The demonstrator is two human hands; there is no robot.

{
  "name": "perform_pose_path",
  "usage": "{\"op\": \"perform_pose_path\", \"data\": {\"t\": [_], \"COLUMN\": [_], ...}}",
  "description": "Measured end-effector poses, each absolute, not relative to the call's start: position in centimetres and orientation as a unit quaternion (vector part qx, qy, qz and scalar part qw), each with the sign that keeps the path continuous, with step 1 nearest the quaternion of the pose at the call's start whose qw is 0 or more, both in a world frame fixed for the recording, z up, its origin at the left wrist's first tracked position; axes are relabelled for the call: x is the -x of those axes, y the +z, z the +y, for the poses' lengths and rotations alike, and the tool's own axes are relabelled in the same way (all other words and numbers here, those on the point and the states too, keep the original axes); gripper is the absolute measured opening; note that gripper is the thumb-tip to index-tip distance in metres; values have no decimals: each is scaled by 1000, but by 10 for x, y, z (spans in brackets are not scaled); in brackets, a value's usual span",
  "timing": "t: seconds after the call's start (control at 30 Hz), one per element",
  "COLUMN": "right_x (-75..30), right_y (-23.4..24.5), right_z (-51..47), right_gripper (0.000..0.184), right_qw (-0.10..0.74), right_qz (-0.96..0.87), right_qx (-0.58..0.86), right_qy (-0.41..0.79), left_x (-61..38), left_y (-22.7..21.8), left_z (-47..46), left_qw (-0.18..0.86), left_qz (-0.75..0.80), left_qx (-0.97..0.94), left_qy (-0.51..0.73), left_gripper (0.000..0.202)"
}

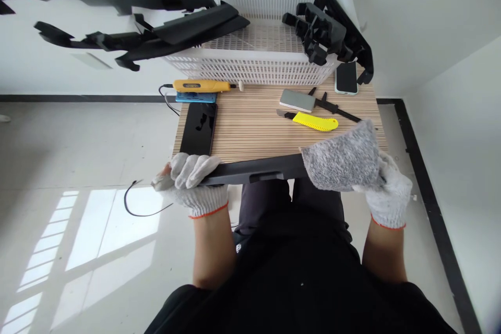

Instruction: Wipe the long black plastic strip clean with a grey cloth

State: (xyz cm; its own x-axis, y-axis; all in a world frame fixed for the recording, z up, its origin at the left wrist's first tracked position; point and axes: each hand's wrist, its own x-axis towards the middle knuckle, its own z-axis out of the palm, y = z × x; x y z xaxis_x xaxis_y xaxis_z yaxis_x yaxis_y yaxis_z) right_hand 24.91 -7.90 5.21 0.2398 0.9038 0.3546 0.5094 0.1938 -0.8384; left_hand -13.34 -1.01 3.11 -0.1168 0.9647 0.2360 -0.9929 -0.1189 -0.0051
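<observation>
Nearest the camera, the person's dark-clothed lap fills the lower middle, with both forearms reaching forward. The left hand (191, 180), in a white knit glove with an orange cuff, has its fingers curled tight over the left end of a long black plastic strip (250, 171), thumb poking out at the side. The strip runs level across the body, just at the near edge of the small slatted wooden table (254, 135). The right hand (387, 190), gloved the same way, lies on the strip's right end under a speckled grey cloth (340, 159). The cloth covers the fingers, so whether they are closed around the strip cannot be told.

On the table, a black smartphone (198, 128) lies face up at the left. At the right are a yellow utility knife (315, 121), a flat grey block (297, 100) and a slim black tool (336, 108). Further back at the left sit a yellow handheld tool (201, 85), resting on a blue flat object (195, 97), and at the right a phone in a pale green case (346, 78).

At the far edge stands a white perforated plastic basket (266, 57). More black plastic trim parts (156, 36) jut out over its left rim (some reach well beyond the table), and a black ribbed part (324, 31) hangs over the right rim.
</observation>
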Motion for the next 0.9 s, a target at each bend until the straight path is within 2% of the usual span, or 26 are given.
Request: {"op": "perform_pose_path", "data": {"t": [0.1, 0.17, 0.27, 0.33, 0.43, 0.57, 0.6, 0.73, 0.8, 0.87, 0.9], "right_x": [-249, -250, -250, -248, -242, -241, -243, -243, -229, -206, -195], "right_y": [52, 52, 56, 60, 64, 63, 62, 62, 65, 68, 68], "right_z": [-77, -78, -79, -79, -77, -75, -75, -75, -74, -72, -70], "right_gripper": [22, 20, 40, 44, 33, 58, 60, 29, 37, 64, 67], "right_qw": [571, 580, 492, 450, 490, 473, 472, 509, 444, 339, 326], "right_qz": [-559, -565, -646, -685, -689, -690, -690, -685, -719, -764, -782], "right_qx": [572, 557, 572, 572, 534, 547, 548, 520, 527, 522, 498], "right_qy": [186, 186, 115, 41, -11, 29, 34, 36, 92, 169, 185], "left_x": [133, 133, 132, 131, 130, 131, 133, 131, 119, 103, 96], "left_y": [33, 34, 36, 36, 36, 35, 34, 35, 38, 42, 43], "left_z": [-12, -13, -13, -14, -15, -13, -12, -11, -15, -19, -22], "left_qw": [656, 653, 656, 660, 663, 660, 657, 654, 684, 729, 744], "left_qz": [-78, -83, -87, -85, -78, -89, -90, -84, -88, -79, -69], "left_qx": [-99, -107, -103, -102, -109, -114, -119, -174, -201, -219, -224], "left_qy": [744, 745, 742, 740, 736, 738, 739, 731, 695, 644, 626], "left_gripper": [49, 47, 44, 44, 45, 45, 46, 49, 52, 55, 56]}}
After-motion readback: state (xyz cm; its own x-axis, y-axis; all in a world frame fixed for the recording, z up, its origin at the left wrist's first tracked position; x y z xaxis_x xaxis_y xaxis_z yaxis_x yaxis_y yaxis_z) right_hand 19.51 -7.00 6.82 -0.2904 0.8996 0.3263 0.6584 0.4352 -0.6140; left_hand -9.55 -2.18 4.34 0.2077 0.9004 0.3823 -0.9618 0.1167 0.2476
